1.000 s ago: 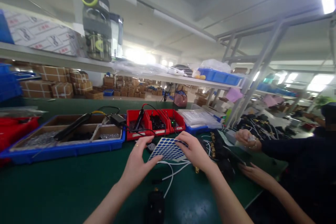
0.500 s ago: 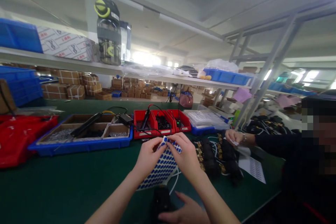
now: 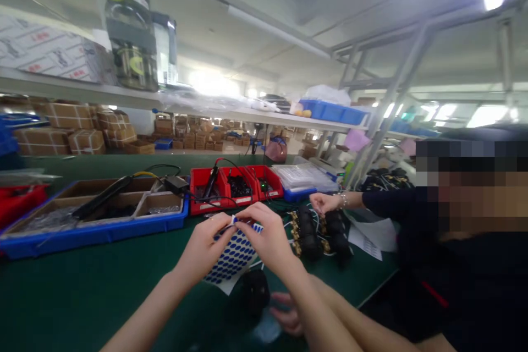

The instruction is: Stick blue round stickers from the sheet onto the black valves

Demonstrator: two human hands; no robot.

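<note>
My left hand (image 3: 208, 245) and my right hand (image 3: 266, 231) meet at the top of a white sheet of blue oval stickers (image 3: 231, 256). Both are closed in a pinch on its upper edge, with fingertips almost touching around one sticker at the corner. The sheet hangs tilted between them above the green table. Just below it sits a black rounded device (image 3: 256, 289), blurred, with a white cable behind it. A co-worker's hand (image 3: 286, 313) reaches under my right forearm, close beside that device.
Red bins (image 3: 206, 206) of small parts and a blue divided tray (image 3: 165, 224) line the table's back. Black devices with brass fittings (image 3: 303, 234) lie at right. The co-worker's other hand (image 3: 325, 202) is above them. A shelf (image 3: 231, 113) crosses overhead.
The view has swung right, so things appear further left. My hands keep pinching the sheet. The co-worker's far hand has moved toward the black devices; the near forearm now shows beneath mine.
</note>
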